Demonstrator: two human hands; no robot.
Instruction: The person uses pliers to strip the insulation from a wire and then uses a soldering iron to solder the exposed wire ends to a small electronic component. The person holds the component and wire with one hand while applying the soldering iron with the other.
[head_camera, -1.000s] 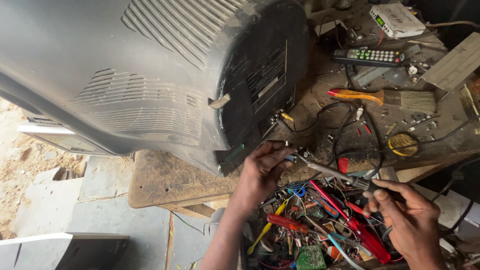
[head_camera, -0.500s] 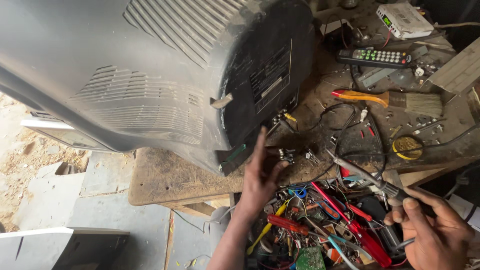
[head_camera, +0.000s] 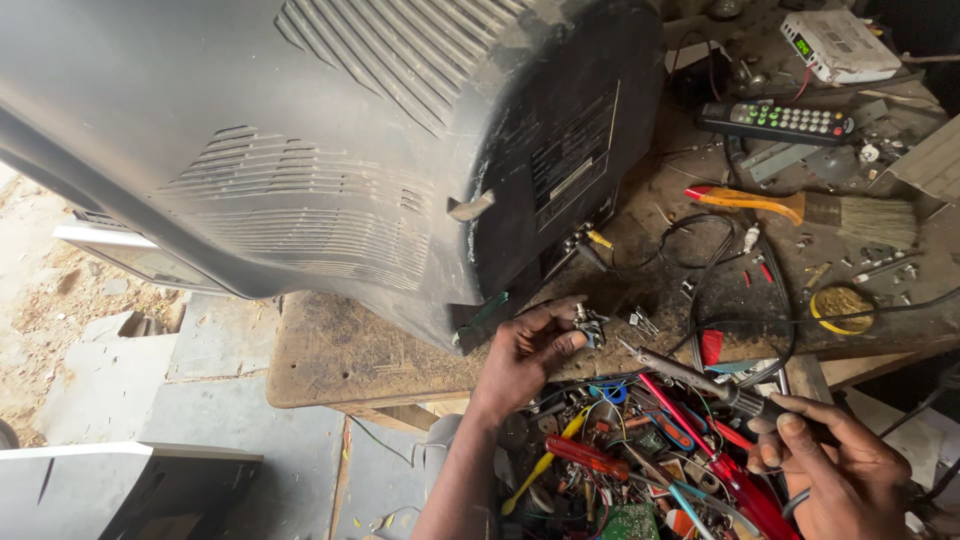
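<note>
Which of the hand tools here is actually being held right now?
The soldering iron, gripped by the right hand. The red screwdriver lies loose in the parts pile, and the brush rests on the bench.

Tabletop (head_camera: 340, 350): worn, scratched wood, dusty, its near edge bare at the left.
Left part: a big grey television casing (head_camera: 300, 150) lies on it, back panel facing right.
Far right: a white box with a green display (head_camera: 838, 45), with a black remote control (head_camera: 778, 121) just in front of it.
Middle right: an orange-handled brush (head_camera: 810, 207), black cables (head_camera: 720, 270) looping across, small screws and bits scattered about.
Near right edge: a yellowish roll of tape (head_camera: 842, 303).
</note>
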